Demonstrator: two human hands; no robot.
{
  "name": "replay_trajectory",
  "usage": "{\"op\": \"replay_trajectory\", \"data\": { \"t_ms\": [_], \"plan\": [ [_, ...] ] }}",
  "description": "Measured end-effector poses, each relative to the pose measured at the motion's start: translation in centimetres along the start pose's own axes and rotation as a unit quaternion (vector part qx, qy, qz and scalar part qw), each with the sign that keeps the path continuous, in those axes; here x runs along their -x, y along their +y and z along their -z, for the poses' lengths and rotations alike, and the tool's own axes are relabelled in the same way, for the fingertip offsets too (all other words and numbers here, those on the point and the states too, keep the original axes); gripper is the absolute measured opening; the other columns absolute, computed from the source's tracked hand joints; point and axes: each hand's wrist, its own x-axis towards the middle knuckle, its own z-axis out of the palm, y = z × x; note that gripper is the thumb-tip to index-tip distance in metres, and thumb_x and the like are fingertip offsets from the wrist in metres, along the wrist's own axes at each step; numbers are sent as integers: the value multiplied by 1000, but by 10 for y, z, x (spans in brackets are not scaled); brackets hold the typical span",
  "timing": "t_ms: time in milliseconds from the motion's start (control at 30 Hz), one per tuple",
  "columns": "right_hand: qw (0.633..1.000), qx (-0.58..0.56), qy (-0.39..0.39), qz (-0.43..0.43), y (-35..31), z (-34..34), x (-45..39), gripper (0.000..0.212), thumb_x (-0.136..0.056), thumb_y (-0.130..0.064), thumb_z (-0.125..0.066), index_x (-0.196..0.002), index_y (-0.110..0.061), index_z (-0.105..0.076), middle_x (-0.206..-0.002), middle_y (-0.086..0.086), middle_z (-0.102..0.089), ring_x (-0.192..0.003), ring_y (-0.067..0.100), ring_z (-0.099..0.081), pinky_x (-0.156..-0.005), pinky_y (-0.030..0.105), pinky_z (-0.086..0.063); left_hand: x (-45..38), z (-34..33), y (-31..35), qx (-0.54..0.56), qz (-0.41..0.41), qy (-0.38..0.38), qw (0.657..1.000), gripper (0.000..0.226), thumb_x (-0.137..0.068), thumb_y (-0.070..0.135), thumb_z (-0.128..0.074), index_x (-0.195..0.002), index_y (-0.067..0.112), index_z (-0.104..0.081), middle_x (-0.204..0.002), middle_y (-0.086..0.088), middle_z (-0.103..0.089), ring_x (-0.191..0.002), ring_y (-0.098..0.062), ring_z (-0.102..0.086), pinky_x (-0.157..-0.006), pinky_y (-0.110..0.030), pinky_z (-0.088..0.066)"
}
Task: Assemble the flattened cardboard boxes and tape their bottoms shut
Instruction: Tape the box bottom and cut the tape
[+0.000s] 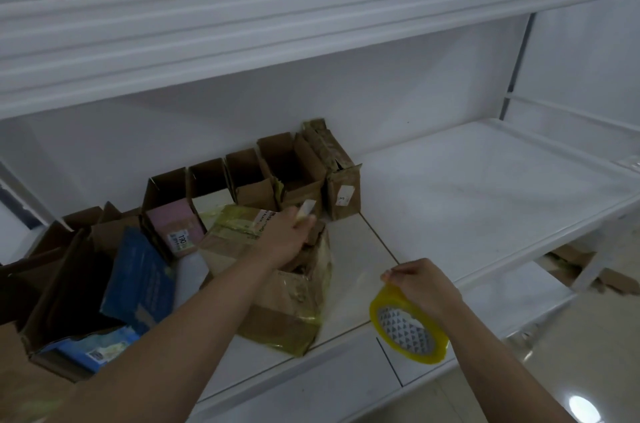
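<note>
One tape roll (408, 327); two hands; roughly eight cardboard boxes (291, 176), some hidden.

The left hand (287, 235) rests on a box (287, 284) standing on the shelf (467, 200). Behind it runs a row of open boxes (242, 180); the right hand (419, 287), right of it, holds the tape roll (407, 327).

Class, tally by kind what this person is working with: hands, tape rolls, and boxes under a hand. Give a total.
Hands: 2, left hand, right hand
Tape rolls: 1, yellow tape roll
Boxes under a hand: 1, cardboard box
Total: 4
</note>
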Motion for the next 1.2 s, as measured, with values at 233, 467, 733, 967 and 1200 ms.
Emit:
{"op": "replay_trajectory", "data": {
  "t_ms": [233,467,733,967,1200],
  "plan": [
    [998,-62,17,18,-5,-3,0,16,-87,-47,-64,-82,-36,-74,-82,-8,-71,-83,17,-66,-89,43,-53,13,-50,23,-288,41,53,955,52,-96,20,-55,-138,9,-28,-125,-12,-53,-108,-33,-60,-69,-38,-44],
    [989,-127,47,60,-16,10,6,18,-85,-44,-66,-78,-32,-76,-71,-3,-71,-76,22,-68,-82,45,-57,21,-34,19,-263,-5,-19,965,55,-86,13,-70,-128,7,-34,-120,-13,-53,-108,-32,-58,-76,-38,-47],
    [974,-184,-17,129,-58,25,19,15,-88,-28,-68,-82,-23,-80,-79,4,-74,-80,22,-69,-68,33,-53,63,30,-34,-305,-229,-169,909,44,-84,23,-70,-117,25,-42,-108,0,-55,-92,-19,-54,-77,-40,-50],
    [975,-131,-52,171,-84,20,30,15,-92,-29,-64,-91,-28,-80,-92,-5,-75,-92,15,-68,-90,37,-54,72,59,-57,-194,-204,-122,952,41,-81,36,-76,-110,37,-46,-86,13,-56,-75,-2,-52,-68,-22,-48],
    [971,-67,-59,220,-99,17,46,17,-94,-34,-62,-94,-35,-79,-89,-9,-74,-89,11,-67,-89,36,-54,91,56,-2,188,-8,19,982,41,-77,64,-56,-98,29,-56,-89,21,-50,-85,0,-49,-73,-24,-40]
  ]
}}
